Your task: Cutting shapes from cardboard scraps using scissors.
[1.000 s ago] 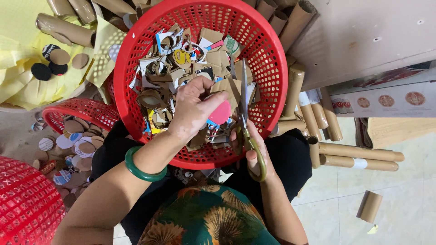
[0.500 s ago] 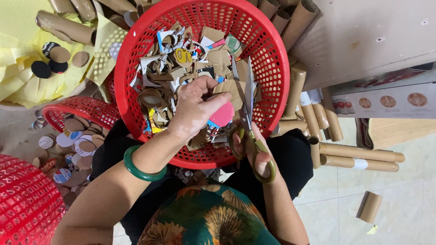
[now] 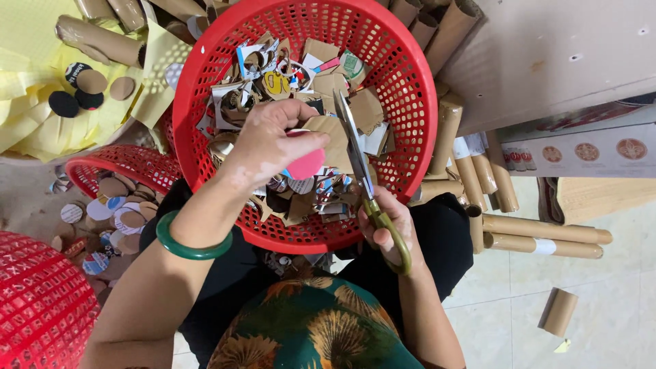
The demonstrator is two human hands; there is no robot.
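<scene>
The left hand (image 3: 263, 140) pinches a piece of cardboard (image 3: 326, 137) with a pink round part (image 3: 305, 164), its grip closed on it just above the big red basket (image 3: 410, 102), so the offcuts drop in among the scraps (image 3: 273, 82) already piled there. The right hand (image 3: 389, 229) has its grip closed through the yellow handles of the scissors (image 3: 355, 154), blades pointing away and meeting the cardboard edge. The piece is brown on one face, pink and rounded below. A smaller red basket (image 3: 123, 160) beside the left arm holds cut round discs (image 3: 116, 212). Cardboard tubes (image 3: 540, 229) lie on the floor.
</scene>
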